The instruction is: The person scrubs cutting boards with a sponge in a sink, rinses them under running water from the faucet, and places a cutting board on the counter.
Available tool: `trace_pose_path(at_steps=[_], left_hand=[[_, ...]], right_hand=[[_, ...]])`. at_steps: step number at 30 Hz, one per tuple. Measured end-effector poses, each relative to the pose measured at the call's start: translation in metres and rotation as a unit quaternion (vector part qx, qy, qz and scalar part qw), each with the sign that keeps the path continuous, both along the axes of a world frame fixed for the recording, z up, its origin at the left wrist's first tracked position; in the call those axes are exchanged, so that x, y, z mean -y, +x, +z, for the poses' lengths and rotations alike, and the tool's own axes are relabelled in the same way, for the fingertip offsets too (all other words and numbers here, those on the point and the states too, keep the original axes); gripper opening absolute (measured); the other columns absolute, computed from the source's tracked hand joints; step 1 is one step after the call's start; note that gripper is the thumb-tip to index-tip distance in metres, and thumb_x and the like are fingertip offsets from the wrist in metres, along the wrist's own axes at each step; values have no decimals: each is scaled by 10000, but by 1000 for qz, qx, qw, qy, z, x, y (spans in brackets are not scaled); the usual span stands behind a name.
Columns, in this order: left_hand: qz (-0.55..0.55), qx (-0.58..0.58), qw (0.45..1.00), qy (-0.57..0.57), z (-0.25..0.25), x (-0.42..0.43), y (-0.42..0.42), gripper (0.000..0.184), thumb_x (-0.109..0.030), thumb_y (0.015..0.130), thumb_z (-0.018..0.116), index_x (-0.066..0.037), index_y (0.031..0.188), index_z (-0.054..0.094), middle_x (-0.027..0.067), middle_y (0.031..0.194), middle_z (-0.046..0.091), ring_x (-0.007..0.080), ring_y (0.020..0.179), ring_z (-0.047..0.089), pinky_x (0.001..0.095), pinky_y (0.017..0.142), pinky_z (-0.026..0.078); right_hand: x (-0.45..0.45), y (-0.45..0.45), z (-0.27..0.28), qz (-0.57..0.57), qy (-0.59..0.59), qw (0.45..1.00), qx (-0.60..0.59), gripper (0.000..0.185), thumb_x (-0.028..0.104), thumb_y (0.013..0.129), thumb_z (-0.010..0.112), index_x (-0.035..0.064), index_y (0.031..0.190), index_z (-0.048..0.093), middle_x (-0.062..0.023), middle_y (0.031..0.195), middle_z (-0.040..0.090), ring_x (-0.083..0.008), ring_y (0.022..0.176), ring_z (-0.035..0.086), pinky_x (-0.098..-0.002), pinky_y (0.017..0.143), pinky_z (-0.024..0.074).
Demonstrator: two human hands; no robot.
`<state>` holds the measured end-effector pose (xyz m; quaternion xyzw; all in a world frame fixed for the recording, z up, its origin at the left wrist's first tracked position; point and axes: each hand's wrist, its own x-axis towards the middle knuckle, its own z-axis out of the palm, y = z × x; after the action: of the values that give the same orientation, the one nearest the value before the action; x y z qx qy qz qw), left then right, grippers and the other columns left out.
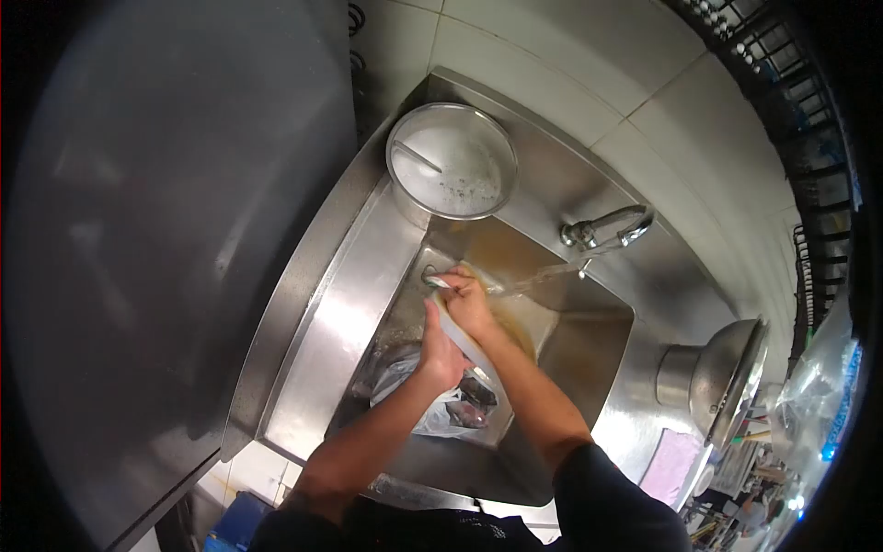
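Both hands are over the basin of a steel sink. A long, pale, smooth thing slants between them; its kind is not clear. My right hand is closed round its upper end, where a small whitish-green tip shows by the fingers. Lower down, my left hand is wrapped against its side, thumb pointing up. Under the left wrist lies a white plastic bag with dark and pinkish pieces showing in its opening; they look like fish or meat.
Water runs from a curved faucet into the basin, right of my hands. A steel pot of cloudy liquid, a utensil's handle in it, stands at the far corner. A metal bowl and pink cloth lie at right. A dark panel borders the left.
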<state>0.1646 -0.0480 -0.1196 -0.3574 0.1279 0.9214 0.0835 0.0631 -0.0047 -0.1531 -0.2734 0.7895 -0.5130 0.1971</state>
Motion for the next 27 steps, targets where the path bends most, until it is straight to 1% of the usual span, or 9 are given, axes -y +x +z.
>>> trace_pose_path(at_steps=[2,5,8,13,15,19,20,25,27], left_hand=[[-1,5,1000,-3,-5,4,3,987,-879,771,236,-206,1493,236,80,1521,294,299,1374,319,574,1067,261],[43,-96,994,44,-9,2,13,976,-871,783,221,-209,1500,226,79,1532,279,293,1375,317,585,1070,244],[13,-5,1000,-5,-6,-4,17,1012,-887,763,215,-199,1505,221,103,1543,254,315,1409,251,643,1066,190],[-10,15,1000,-1,-6,2,12,1055,-899,744,237,-188,1518,157,103,1551,236,332,1429,199,654,1084,128],[-4,-11,1000,11,-2,9,10,1056,-900,744,232,-181,1515,173,100,1552,234,339,1429,197,656,1083,130],[14,-8,999,30,-4,4,14,1035,-894,745,280,-214,1517,167,76,1551,237,303,1424,216,648,1087,95],[16,14,1000,18,-8,-4,16,1035,-893,745,287,-212,1516,171,74,1553,233,301,1423,217,647,1087,106],[-21,26,999,-1,5,2,12,1001,-877,761,292,-196,1493,241,90,1521,294,340,1381,289,633,1067,194],[-15,51,998,-16,7,4,10,996,-871,759,322,-198,1489,252,103,1510,313,360,1357,324,618,1079,185]], right_hand=[[-28,16,4,25,-15,999,-13,291,-59,791,578,64,1012,722,-160,954,622,-300,967,597,-340,849,467],[-101,49,22,69,8,998,5,289,-74,786,575,67,988,726,-153,1009,622,-314,987,596,-346,878,466],[-105,47,8,84,-29,995,34,289,-65,782,586,67,1004,717,-142,1041,614,-325,1010,590,-354,889,462],[-20,15,5,58,-38,997,25,188,35,837,640,24,1019,688,-134,1026,606,-291,1043,566,-358,916,440],[-66,25,19,72,-12,994,80,99,67,874,630,-14,925,655,-121,962,605,-259,979,557,-362,838,439],[-122,50,38,74,119,988,63,147,112,904,609,-22,844,601,-129,866,573,-230,849,537,-370,730,428],[-104,48,34,57,149,985,69,211,165,925,584,-37,864,578,-158,809,541,-233,759,518,-369,707,429],[-17,-14,-45,45,90,995,-6,280,249,938,559,-26,889,584,-188,755,575,-239,742,576,-385,676,455],[-6,-20,-43,-57,191,980,-11,280,259,920,578,-13,874,622,-213,742,613,-269,689,610,-407,634,466]])
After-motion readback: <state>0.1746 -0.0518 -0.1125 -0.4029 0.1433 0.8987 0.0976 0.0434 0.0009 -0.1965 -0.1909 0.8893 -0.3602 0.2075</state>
